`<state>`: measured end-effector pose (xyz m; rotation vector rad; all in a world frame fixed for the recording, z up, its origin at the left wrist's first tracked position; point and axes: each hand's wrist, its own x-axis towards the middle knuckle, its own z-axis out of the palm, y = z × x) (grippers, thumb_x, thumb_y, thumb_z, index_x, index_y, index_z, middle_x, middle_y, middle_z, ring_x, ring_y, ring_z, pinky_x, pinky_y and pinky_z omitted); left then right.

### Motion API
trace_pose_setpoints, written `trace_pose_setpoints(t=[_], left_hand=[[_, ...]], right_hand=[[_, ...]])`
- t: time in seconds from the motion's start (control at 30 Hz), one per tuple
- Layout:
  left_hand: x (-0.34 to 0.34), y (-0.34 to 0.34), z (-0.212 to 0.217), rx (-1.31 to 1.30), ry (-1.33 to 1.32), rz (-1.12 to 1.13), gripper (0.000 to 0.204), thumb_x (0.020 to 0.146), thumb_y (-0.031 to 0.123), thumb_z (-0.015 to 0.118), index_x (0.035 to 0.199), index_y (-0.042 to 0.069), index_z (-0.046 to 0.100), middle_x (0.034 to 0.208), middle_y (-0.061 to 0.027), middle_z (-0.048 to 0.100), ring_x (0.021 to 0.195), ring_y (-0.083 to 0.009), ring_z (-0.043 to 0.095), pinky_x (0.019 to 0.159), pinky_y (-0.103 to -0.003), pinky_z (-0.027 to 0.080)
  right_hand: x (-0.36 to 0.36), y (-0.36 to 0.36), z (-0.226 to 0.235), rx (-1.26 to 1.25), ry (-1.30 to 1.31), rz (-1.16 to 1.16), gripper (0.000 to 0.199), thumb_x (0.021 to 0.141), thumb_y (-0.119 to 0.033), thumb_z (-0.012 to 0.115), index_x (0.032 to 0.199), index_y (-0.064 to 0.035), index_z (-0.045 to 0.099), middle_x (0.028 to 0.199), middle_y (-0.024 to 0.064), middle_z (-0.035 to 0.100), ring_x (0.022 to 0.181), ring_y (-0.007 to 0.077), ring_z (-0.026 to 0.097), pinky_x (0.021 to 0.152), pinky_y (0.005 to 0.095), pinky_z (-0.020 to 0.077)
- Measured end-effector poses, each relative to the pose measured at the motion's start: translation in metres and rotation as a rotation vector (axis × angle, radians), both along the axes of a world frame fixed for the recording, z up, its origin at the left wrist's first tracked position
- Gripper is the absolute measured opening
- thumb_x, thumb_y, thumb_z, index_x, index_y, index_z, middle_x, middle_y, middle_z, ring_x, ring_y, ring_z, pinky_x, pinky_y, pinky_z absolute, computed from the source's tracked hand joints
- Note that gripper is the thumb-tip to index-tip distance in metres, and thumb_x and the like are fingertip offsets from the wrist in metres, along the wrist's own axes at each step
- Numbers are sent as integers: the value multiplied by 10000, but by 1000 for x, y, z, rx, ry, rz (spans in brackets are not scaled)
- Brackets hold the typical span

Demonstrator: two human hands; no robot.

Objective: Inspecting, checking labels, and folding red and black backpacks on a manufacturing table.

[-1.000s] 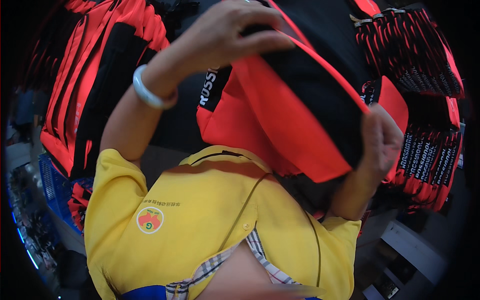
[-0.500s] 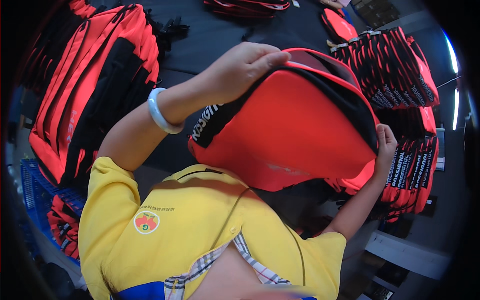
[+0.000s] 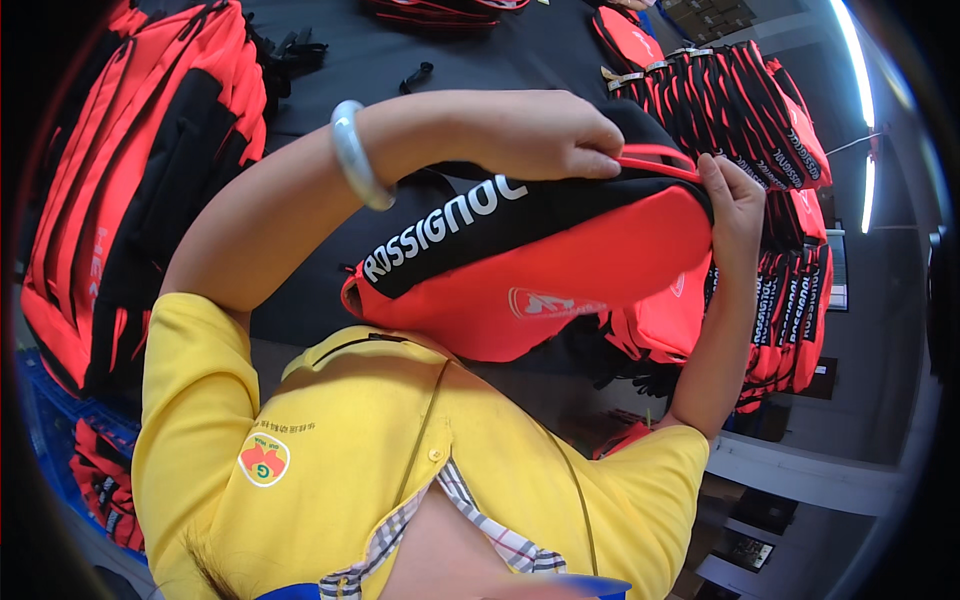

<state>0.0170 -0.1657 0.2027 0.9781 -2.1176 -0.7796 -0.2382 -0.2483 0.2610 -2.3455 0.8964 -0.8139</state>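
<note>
Far left: a stack of red and black backpacks (image 3: 130, 200) lies on the dark table (image 3: 400, 70), its lower end cut off by the dark rim of the picture.

Left arm: the forearm rises from the yellow shirt (image 3: 350, 450) and bends across the middle of the view, a pale bangle (image 3: 352, 152) round the wrist. The left hand (image 3: 535, 135) is curled, its fingertips pinched on the thin red loop (image 3: 660, 160) at the top edge of the red and black bag (image 3: 530, 260).

Centre: the bag is held off the table, in front of the chest, tilted with its black lettered band uppermost and its red panel facing the camera. Its lower edge meets the shirt collar; what lies behind it is hidden.

Right arm: the forearm stands nearly upright at the bag's right end. The right hand (image 3: 735, 205) presses against that end, fingers bent over the edge; how far they close behind it cannot be told.

Far right: a row of red and black bags (image 3: 770, 120) stands packed together beside the hand, partly covered by the arm.
</note>
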Motion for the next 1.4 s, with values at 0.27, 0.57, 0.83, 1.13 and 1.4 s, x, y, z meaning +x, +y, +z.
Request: trace_pose_setpoints(t=[0.27, 0.57, 0.83, 1.13, 1.4], left_hand=[[-20, -27, -53, 603, 696, -188, 274, 969, 309, 536, 1006, 64, 653, 750, 56, 519, 698, -25, 445, 631, -201, 366], [-49, -36, -103, 957, 1305, -158, 226, 954, 208, 565, 1033, 12, 645, 926, -45, 686, 779, -106, 655, 694, -235, 530], [-49, -44, -180, 933, 1639, -314, 274, 968, 184, 531, 1095, -29, 647, 979, -109, 694, 819, -170, 682, 755, -298, 556], [-38, -36, -150, 846, 1453, 19, 345, 980, 225, 507, 1231, -4, 567, 1118, -77, 652, 918, -128, 657, 790, -258, 549], [-9, -16, -65, 852, 971, -125, 386, 958, 342, 553, 1176, 27, 600, 1049, -47, 664, 912, -98, 638, 749, -233, 515]], right_hand=[[-9, -47, -33, 174, 58, 83, 362, 977, -195, 554, 663, -23, 513, 617, -86, 387, 581, -1, 314, 497, 208, 250], [-6, -68, -57, 250, 70, 11, 309, 966, -215, 577, 756, 7, 619, 643, -62, 497, 618, 7, 407, 552, 198, 337], [26, -26, -79, -249, 25, -189, 161, 865, -107, 646, 1015, -50, 667, 997, 67, 638, 889, 181, 600, 764, 289, 468], [52, -29, -99, -610, 137, 31, 333, 888, -328, 642, 1127, -95, 648, 1048, 116, 632, 1025, 280, 563, 895, 369, 424], [48, -26, -58, 414, 33, 203, 349, 970, -279, 571, 729, -27, 599, 656, -107, 443, 613, -16, 381, 522, 174, 308]])
